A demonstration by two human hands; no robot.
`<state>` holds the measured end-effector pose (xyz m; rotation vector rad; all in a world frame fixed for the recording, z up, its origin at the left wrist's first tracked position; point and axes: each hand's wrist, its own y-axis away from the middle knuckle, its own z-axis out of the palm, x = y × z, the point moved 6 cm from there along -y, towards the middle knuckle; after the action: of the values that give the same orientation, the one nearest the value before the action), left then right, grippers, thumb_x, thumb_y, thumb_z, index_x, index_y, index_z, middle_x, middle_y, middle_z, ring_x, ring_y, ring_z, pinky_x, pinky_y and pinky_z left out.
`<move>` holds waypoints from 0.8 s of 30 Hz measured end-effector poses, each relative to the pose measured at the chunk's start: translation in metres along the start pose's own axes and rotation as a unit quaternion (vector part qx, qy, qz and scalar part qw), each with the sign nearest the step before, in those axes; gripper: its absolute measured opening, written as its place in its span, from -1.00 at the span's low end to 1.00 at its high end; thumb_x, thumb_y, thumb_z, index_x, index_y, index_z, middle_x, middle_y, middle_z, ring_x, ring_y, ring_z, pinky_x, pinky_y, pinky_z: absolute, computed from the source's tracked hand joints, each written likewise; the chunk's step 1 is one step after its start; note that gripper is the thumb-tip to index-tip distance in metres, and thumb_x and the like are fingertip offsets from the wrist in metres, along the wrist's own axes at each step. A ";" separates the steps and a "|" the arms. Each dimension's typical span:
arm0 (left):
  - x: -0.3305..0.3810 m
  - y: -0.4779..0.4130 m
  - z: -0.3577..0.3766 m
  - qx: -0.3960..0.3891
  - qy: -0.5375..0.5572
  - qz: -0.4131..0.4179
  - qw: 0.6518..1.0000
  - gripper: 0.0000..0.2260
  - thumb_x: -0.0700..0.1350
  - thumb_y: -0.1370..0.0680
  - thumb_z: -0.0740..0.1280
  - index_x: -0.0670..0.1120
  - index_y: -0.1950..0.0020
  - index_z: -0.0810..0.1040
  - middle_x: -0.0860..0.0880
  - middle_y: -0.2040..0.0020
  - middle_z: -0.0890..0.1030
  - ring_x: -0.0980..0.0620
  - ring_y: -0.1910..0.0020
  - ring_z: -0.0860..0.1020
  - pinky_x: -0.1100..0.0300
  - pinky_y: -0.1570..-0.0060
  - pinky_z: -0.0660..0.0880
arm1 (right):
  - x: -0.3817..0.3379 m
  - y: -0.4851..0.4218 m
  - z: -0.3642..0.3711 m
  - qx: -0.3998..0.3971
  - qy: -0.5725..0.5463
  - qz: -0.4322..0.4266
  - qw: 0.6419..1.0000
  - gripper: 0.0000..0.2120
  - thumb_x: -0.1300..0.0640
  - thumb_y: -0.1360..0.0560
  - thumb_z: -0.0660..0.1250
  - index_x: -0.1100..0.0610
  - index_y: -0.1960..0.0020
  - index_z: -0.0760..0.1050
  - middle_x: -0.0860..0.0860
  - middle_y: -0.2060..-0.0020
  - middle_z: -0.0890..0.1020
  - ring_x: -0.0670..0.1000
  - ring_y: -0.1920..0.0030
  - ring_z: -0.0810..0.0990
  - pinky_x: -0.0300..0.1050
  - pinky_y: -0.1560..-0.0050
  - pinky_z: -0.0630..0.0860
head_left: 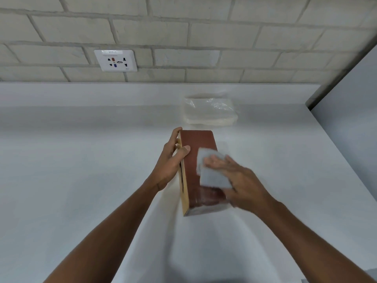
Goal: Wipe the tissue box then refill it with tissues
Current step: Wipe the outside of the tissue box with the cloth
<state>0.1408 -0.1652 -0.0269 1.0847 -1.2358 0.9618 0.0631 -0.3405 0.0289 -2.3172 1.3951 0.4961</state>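
Observation:
A brown tissue box [201, 144] with a light wooden lid lies on its side on the white counter, its slotted lid facing left. My left hand [173, 160] grips the box's left edge, thumb over the brown face. My right hand [242, 180] presses a grey cloth [212, 170] onto the brown upper face, fingers spread over the cloth. A pack of white tissues [210, 111] in clear plastic lies on the counter behind the box.
The white counter [81, 160] runs back to a brick wall with a socket plate [115, 60] at the upper left. A grey panel [346, 119] bounds the counter on the right.

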 end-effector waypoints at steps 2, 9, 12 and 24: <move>0.001 0.000 0.002 0.002 0.003 0.007 1.000 -0.49 0.09 -0.56 0.31 0.34 -0.50 0.31 -0.10 -0.34 0.55 0.04 -0.29 0.59 0.10 -0.34 0.53 | 0.006 -0.005 -0.007 0.047 -0.024 0.048 0.997 -0.43 0.08 -0.45 0.08 -0.03 -0.46 0.32 -0.18 -0.40 0.35 -0.22 -0.46 0.22 -0.05 -0.49 0.17; 0.001 0.002 0.003 0.015 0.000 0.008 1.000 -0.48 0.07 -0.59 0.30 0.31 -0.54 0.30 -0.08 -0.33 0.55 0.05 -0.28 0.59 0.07 -0.35 0.52 | 0.012 -0.001 -0.009 0.049 -0.046 0.024 0.997 -0.45 0.11 -0.47 0.13 -0.07 -0.46 0.27 -0.22 -0.40 0.32 -0.32 -0.44 0.17 -0.12 -0.48 0.16; 0.001 0.003 0.003 0.023 -0.004 0.011 1.000 -0.56 -0.04 -0.67 0.27 0.32 -0.50 0.32 0.01 -0.26 0.61 0.11 -0.21 0.62 0.16 -0.27 0.53 | 0.000 0.002 0.000 0.022 -0.016 -0.011 1.000 -0.44 0.11 -0.45 0.12 -0.01 -0.46 0.32 -0.10 -0.43 0.35 -0.18 -0.48 0.21 -0.14 -0.49 0.14; 0.002 0.005 0.002 0.022 -0.015 -0.015 1.000 -0.52 0.07 -0.60 0.28 0.46 -0.46 0.30 0.03 -0.34 0.59 0.09 -0.35 0.56 0.07 -0.42 0.45 | 0.026 -0.018 -0.004 -0.018 -0.035 -0.026 0.999 -0.44 0.20 -0.49 0.19 -0.13 -0.45 0.27 -0.20 -0.42 0.30 -0.06 -0.49 0.19 -0.08 -0.48 0.22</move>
<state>0.1354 -0.1654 -0.0244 1.1527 -1.2255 0.9566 0.0910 -0.3536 0.0223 -2.3346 1.2993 0.5842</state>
